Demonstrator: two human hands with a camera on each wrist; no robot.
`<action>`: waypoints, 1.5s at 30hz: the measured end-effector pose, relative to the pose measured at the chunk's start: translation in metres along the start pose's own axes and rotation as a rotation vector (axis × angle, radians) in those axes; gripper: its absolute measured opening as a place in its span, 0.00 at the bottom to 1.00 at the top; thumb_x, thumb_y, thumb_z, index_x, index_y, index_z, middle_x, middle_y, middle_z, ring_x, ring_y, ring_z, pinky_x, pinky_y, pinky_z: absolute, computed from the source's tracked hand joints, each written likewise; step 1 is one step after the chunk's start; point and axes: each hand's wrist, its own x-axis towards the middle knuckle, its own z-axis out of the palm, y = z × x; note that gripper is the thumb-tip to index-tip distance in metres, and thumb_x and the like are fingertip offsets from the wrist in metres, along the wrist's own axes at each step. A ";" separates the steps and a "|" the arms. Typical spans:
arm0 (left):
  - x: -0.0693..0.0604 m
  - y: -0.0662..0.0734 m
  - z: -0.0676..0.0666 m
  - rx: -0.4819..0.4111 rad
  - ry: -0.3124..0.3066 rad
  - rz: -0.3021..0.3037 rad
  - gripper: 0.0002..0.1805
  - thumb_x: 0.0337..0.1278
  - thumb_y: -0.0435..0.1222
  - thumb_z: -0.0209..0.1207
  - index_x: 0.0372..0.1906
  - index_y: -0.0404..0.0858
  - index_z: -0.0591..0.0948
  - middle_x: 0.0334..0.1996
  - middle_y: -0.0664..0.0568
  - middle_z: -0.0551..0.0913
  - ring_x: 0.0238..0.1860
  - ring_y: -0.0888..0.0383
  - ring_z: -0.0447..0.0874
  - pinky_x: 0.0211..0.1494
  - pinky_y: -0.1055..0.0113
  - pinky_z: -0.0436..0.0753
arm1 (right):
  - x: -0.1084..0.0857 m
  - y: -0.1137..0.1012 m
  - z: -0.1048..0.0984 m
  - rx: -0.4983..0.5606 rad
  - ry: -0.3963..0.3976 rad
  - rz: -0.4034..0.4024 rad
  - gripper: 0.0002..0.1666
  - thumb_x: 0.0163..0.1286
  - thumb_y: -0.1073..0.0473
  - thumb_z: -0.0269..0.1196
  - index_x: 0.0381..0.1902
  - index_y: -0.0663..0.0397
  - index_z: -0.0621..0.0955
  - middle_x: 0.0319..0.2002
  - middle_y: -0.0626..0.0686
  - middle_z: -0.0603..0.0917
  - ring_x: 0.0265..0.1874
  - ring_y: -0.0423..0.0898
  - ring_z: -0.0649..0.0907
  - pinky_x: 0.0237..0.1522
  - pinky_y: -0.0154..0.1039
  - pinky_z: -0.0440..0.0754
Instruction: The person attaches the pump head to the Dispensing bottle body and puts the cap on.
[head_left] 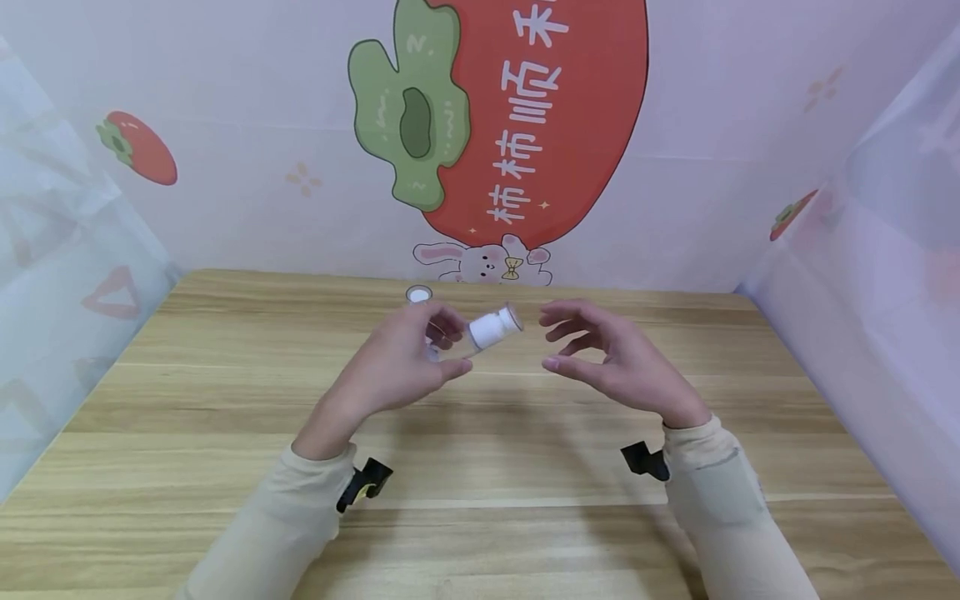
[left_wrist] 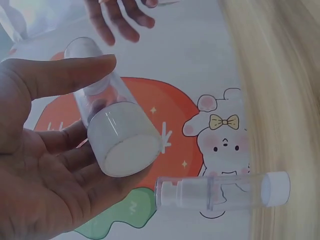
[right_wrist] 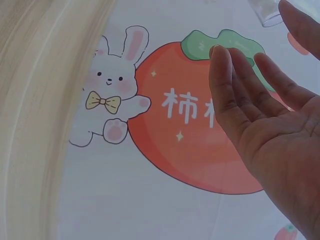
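Note:
My left hand (head_left: 396, 360) grips a small clear bottle (head_left: 489, 329) with white inner parts, tilted and held above the table, its capped end toward the right. In the left wrist view the thumb lies along one side of it, and its broad white base (left_wrist: 131, 145) faces the camera. My right hand (head_left: 611, 350) hovers just right of the bottle with loosely bent fingers, holding nothing. Behind my left hand, a second similar bottle (left_wrist: 227, 192) stands upright on the table; in the head view the hand mostly hides it.
The wood-grain table (head_left: 480, 517) reaches back to a white cloth backdrop (head_left: 247, 225) printed with a large persimmon and a rabbit. More cloth hangs along the left and right sides. A black strap mount (head_left: 365, 483) sits on the left sleeve, with another (head_left: 645, 461) on the right.

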 end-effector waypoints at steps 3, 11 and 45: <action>0.000 -0.003 -0.007 -0.060 0.045 -0.018 0.21 0.53 0.34 0.74 0.51 0.34 0.80 0.46 0.47 0.82 0.47 0.50 0.83 0.53 0.54 0.83 | 0.000 0.000 -0.001 -0.004 -0.001 0.000 0.33 0.64 0.61 0.73 0.66 0.53 0.76 0.59 0.49 0.80 0.54 0.51 0.82 0.53 0.43 0.83; 0.000 -0.010 -0.023 -0.214 0.195 -0.034 0.23 0.55 0.32 0.72 0.53 0.32 0.78 0.48 0.43 0.82 0.49 0.48 0.83 0.51 0.54 0.82 | 0.000 0.000 -0.002 -0.011 -0.009 0.006 0.32 0.64 0.61 0.73 0.65 0.52 0.76 0.58 0.47 0.81 0.53 0.45 0.82 0.54 0.42 0.82; 0.014 -0.063 -0.039 -0.401 0.462 -0.216 0.29 0.57 0.30 0.69 0.61 0.25 0.72 0.55 0.38 0.80 0.52 0.52 0.79 0.55 0.68 0.79 | 0.000 0.001 0.001 -0.093 -0.102 0.010 0.32 0.65 0.57 0.73 0.66 0.53 0.76 0.56 0.50 0.81 0.50 0.44 0.84 0.54 0.44 0.82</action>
